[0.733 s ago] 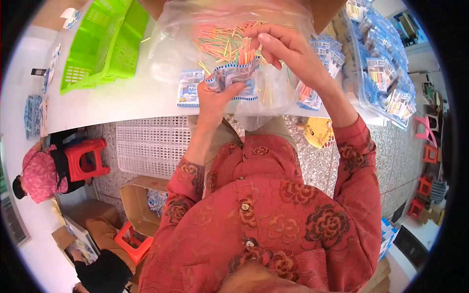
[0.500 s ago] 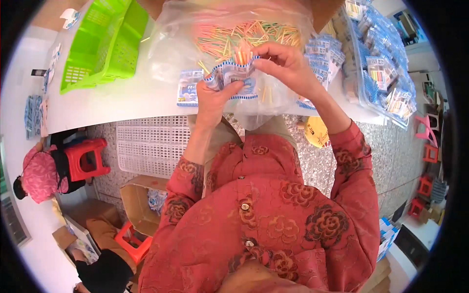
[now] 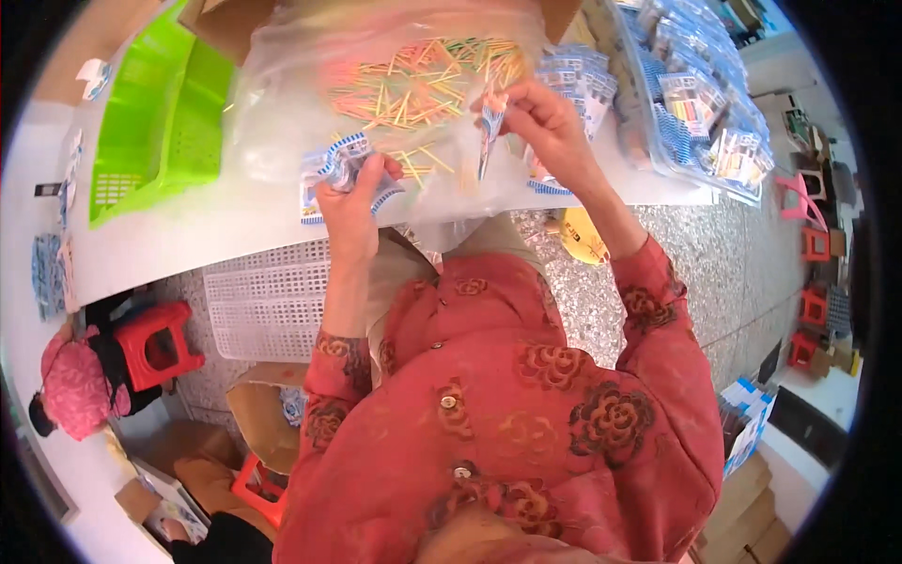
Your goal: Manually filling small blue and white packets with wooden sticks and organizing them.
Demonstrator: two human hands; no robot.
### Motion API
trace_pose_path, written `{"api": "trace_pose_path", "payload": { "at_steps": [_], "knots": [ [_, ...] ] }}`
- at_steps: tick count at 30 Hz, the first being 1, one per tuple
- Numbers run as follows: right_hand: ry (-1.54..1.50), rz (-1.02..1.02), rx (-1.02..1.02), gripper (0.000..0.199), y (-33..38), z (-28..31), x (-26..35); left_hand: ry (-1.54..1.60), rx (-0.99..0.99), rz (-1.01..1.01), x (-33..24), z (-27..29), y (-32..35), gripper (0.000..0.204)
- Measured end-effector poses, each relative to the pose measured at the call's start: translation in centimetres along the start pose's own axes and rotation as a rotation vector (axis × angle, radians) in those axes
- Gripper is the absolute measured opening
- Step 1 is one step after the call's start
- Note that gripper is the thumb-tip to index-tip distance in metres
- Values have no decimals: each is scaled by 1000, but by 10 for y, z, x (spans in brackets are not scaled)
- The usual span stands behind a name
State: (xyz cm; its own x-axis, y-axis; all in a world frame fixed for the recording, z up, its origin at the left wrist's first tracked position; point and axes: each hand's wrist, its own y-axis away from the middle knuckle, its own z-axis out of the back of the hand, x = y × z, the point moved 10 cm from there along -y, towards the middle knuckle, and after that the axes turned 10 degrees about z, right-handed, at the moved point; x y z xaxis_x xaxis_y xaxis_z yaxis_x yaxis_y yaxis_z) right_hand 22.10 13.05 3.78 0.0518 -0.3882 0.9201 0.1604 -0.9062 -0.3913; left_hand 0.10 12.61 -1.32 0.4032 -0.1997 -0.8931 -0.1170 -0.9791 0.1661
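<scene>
On the left of the table edge, my left hand (image 3: 349, 209) is closed on blue-and-white plastic packets (image 3: 346, 155), its thumb pressed over them. My right hand (image 3: 554, 132) is apart from it, to the right. Between its thumb and fingers it pinches a small blue-and-white packet (image 3: 488, 136), seen nearly edge-on, with pale stick ends at its top. Beyond both hands a heap of thin pink, yellow and green sticks (image 3: 404, 89) lies on clear plastic sheeting (image 3: 268, 117). A few loose sticks (image 3: 425, 160) lie between the hands.
A green basket (image 3: 193, 117) stands at the left. Flat packets (image 3: 575, 80) are stacked to the right, beside a clear bin (image 3: 639, 141) full of filled packets (image 3: 691, 103). A white crate (image 3: 258, 310) and red stools (image 3: 158, 346) are below the table; other people sit at the left.
My hands have separated. The right one has drawn a packet with sticks away to the right, while the left keeps hold of the other packets. The whole view has shifted slightly.
</scene>
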Motion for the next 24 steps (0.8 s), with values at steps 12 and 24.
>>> {"api": "trace_pose_path", "payload": {
  "at_steps": [12,24],
  "knots": [
    [116,-198,-213,10,78,82,-26,-78,26,38,10,-13,3,9],
    [724,-55,-442,20,110,106,-23,-222,183,244,49,-57,25,11]
  ]
}}
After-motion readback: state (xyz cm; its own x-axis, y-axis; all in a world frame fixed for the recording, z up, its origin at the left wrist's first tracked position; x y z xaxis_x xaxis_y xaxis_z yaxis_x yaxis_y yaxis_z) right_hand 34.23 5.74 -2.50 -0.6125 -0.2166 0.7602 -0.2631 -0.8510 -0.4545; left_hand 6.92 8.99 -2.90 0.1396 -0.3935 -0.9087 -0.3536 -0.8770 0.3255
